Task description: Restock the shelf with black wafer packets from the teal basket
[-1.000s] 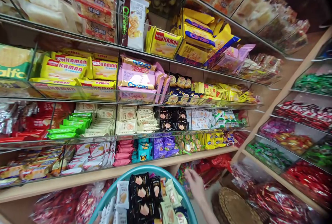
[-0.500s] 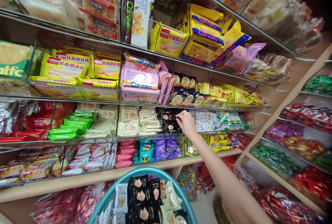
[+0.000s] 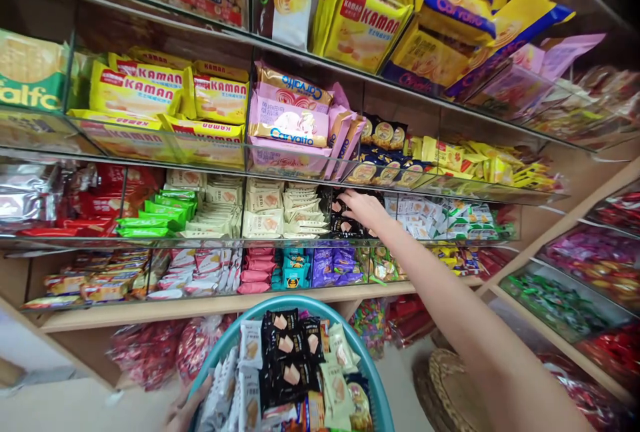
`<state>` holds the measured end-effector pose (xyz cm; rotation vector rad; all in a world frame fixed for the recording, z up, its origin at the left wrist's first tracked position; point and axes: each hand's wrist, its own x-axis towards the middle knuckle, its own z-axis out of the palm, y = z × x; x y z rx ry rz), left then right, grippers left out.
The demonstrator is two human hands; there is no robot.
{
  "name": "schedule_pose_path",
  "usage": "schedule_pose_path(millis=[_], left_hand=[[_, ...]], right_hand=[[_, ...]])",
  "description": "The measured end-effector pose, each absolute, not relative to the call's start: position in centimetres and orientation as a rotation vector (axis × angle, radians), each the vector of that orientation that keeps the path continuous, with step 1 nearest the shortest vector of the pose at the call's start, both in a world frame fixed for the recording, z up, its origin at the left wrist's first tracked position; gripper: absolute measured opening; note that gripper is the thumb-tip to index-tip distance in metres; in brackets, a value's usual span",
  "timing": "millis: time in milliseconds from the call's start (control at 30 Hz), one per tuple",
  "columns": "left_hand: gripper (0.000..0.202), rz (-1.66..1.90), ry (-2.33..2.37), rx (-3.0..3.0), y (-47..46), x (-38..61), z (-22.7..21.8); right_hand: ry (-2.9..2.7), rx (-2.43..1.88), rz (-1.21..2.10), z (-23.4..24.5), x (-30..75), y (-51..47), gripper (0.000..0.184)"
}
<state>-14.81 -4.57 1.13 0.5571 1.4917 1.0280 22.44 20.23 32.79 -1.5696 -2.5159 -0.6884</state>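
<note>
My right hand (image 3: pixel 365 211) reaches into a clear shelf bin of small black snack packets (image 3: pixel 345 225), its fingers curled down onto the packets; whether it grips one is hidden. A round teal basket (image 3: pixel 373 385) sits low in front of me, filled with black, white and cream snack packets (image 3: pixel 290 372). My left hand (image 3: pixel 183 409) shows only as fingers at the basket's lower left rim, pressed against the rim.
Clear acrylic shelves hold yellow Kaman packs (image 3: pixel 135 89), pink Carvalto packs (image 3: pixel 290 129), cream packets (image 3: pixel 280 209) and green packets (image 3: pixel 160 219). Wooden shelving on the right carries bins of wrapped candy (image 3: pixel 590 259). A woven basket (image 3: pixel 445 385) stands on the floor.
My right hand rose from beside the basket to the bin of black packets and pushed further in. The view moved closer to the shelves, and my left hand's fingers came into view.
</note>
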Motion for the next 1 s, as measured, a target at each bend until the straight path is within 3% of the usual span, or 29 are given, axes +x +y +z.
schedule_pose_path(millis=[333, 1000], left_hand=[[0.059, 1.025, 1.453, 0.478, -5.4, -13.5, 4.2], [0.063, 1.020, 1.548, 0.557, -5.2, -14.2, 2.4]], right_hand=[[-2.562, -1.643, -0.789, 32.7, 22.0, 20.2, 0.040], [-2.653, -1.606, -0.934, 33.6, 22.4, 20.1, 0.036]])
